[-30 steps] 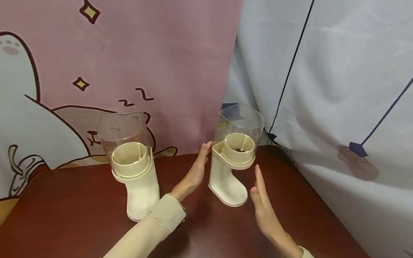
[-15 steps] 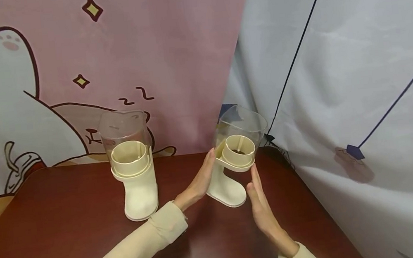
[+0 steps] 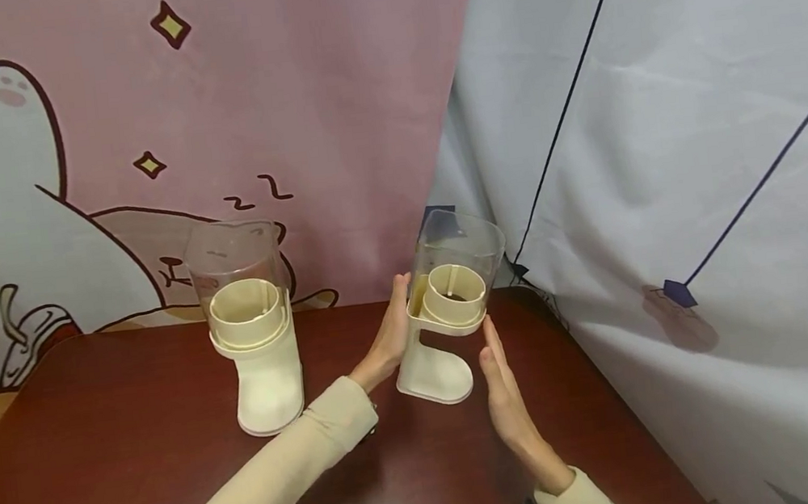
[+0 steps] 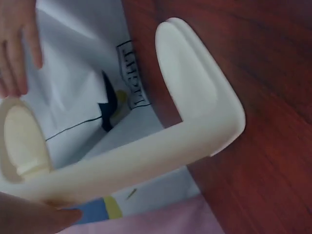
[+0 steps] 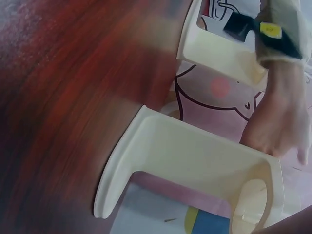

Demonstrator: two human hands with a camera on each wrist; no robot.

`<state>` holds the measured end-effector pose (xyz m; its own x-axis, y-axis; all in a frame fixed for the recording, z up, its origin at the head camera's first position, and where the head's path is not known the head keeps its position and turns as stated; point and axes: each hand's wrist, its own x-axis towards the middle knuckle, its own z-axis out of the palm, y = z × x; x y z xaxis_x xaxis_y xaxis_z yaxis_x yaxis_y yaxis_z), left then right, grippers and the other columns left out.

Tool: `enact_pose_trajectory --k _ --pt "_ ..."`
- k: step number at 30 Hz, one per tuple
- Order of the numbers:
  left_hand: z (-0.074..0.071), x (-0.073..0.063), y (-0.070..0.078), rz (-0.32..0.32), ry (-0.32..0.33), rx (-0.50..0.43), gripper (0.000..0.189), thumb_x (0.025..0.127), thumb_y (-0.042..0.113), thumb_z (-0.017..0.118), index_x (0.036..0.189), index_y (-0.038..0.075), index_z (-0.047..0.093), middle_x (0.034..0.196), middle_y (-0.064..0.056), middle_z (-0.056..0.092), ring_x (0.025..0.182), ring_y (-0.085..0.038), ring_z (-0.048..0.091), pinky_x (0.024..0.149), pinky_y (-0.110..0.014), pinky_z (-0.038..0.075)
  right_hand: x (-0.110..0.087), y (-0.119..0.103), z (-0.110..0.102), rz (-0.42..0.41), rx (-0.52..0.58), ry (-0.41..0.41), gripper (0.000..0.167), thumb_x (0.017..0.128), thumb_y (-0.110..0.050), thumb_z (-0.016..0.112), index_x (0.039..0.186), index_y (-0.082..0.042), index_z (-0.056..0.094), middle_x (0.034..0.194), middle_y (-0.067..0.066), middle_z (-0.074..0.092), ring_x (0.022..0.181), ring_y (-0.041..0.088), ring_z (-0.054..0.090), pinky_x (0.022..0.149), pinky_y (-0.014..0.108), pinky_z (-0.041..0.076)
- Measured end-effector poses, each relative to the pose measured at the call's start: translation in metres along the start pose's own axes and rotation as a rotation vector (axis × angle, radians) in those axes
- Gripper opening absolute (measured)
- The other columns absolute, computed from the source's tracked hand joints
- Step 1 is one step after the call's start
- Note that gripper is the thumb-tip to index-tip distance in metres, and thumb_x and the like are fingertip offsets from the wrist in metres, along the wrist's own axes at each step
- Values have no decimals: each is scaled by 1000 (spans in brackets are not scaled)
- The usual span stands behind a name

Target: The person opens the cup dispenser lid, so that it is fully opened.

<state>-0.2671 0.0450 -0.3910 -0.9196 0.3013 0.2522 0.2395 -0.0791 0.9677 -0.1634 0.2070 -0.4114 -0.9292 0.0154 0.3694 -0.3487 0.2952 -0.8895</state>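
Note:
Two cream stands, each with a foot, a ring on top and a clear container, stand upright on the table. My left hand (image 3: 386,339), fingers straight, lies against the left side of the right-hand stand (image 3: 433,372), just under its clear container (image 3: 462,234). On the opposite side, my right hand (image 3: 510,404) holds its straight fingertips right at the ring's rim. Something dark shows inside the ring. In the left wrist view, the stand's upright (image 4: 136,156) runs down to its foot on the wood. The right wrist view shows the left hand (image 5: 278,126) flat along the upright's back.
The other cream stand (image 3: 269,391) is to the left, close by the left forearm. A dark red wooden table (image 3: 134,408) carries both. Behind it hangs a pink printed cloth (image 3: 334,129), with a pale cloth (image 3: 656,138) along the right side.
Both hands have closed in on the right-hand stand from its two sides. That stand has turned slightly where it stands. The view has shifted a little.

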Motion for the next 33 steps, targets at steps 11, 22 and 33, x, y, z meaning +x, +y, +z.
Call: enact_pose_trajectory --k 11,22,33 --pt "21 -31 15 -18 79 63 76 103 61 13 161 14 -3 169 -3 -5 155 -20 -5 125 -51 2 8 -1 -1 -13 -2 -40 64 107 -36 26 161 -7 6 168 12 4 155 33 0 119 66 1" --pt "22 -48 20 -13 105 107 87 100 62 35 161 16 -6 168 -1 -9 155 -22 -2 124 -53 8 7 -5 -8 -18 37 -54 63 107 -32 30 161 -9 9 167 13 9 154 35 4 119 65 7" --pt "-29 -23 -26 69 -109 301 137 66 55 89 157 39 -12 168 5 -2 155 -25 8 121 -56 18 55 -2 -43 -89 -27 -172 79 101 -18 58 160 -9 6 164 21 17 152 42 16 121 52 20"
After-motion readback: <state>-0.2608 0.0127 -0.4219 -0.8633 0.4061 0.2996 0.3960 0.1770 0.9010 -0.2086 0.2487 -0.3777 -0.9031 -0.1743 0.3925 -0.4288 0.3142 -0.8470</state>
